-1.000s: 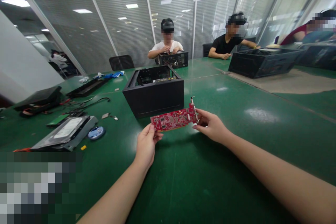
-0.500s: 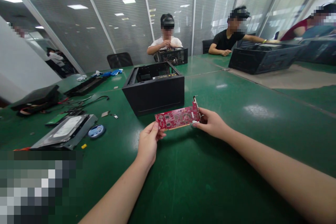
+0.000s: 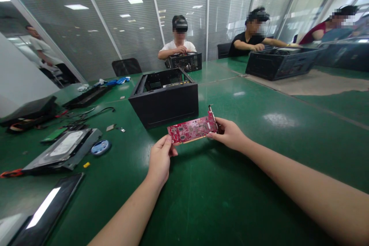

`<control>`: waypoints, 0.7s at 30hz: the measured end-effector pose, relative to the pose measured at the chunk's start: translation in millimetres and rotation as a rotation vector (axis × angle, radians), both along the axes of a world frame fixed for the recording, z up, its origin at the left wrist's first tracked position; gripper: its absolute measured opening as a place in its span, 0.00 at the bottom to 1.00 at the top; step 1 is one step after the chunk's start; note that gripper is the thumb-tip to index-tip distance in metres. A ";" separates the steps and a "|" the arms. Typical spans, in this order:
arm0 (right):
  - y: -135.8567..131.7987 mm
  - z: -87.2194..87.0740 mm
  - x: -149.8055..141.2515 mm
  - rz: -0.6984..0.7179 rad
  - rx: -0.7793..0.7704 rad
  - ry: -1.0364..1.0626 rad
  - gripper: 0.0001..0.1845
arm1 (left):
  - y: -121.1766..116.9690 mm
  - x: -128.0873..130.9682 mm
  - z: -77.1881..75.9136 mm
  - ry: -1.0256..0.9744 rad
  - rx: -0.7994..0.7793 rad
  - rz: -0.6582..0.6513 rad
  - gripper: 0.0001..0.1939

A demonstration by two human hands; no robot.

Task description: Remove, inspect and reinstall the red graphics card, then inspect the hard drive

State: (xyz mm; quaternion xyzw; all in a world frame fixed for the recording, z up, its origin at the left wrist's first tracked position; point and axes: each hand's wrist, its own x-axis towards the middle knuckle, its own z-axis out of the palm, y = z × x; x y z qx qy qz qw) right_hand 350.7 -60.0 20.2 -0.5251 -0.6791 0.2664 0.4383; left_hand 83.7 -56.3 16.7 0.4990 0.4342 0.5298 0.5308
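A red graphics card (image 3: 191, 128) is held above the green table (image 3: 219, 192), tilted, with its chip-dotted face toward me and its gold contacts along the lower edge. My left hand (image 3: 160, 157) pinches the card's left end between thumb and fingers. At the other end, my right hand (image 3: 230, 133) grips it beside the metal bracket (image 3: 211, 117). Just behind the card stands a black computer case (image 3: 165, 102), its upper side uncovered; part of a board shows inside.
To the left lie a hard drive (image 3: 67, 148) in a metal bracket, a blue round object (image 3: 100, 147), a small yellow piece (image 3: 87, 165), cables (image 3: 98, 112) and a dark glossy panel (image 3: 54, 203). Across the table people work at other cases (image 3: 184, 61). Another person stands at far left.
The view has turned slightly right, so everything sits a little further left. Both hands keep their hold on the graphics card. A person across the table has drawn one hand to their case.
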 end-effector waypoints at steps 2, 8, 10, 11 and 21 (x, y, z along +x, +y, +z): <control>-1.0 1.7 -0.5 -0.005 0.004 -0.004 0.28 | -0.6 0.3 -0.1 0.001 -0.004 0.004 0.17; 0.6 1.1 -0.2 -0.010 0.022 0.010 0.27 | -3.4 0.9 3.4 -0.032 -0.022 -0.001 0.19; 1.2 0.5 0.5 -0.016 0.020 0.005 0.26 | -4.1 0.9 4.4 -0.035 -0.017 -0.013 0.20; 1.3 0.4 0.9 -0.017 0.017 0.001 0.26 | -4.4 0.8 4.6 -0.032 -0.010 -0.022 0.19; 0.6 -0.4 1.3 -0.013 0.018 0.027 0.27 | -7.3 0.8 8.4 0.185 0.108 0.017 0.18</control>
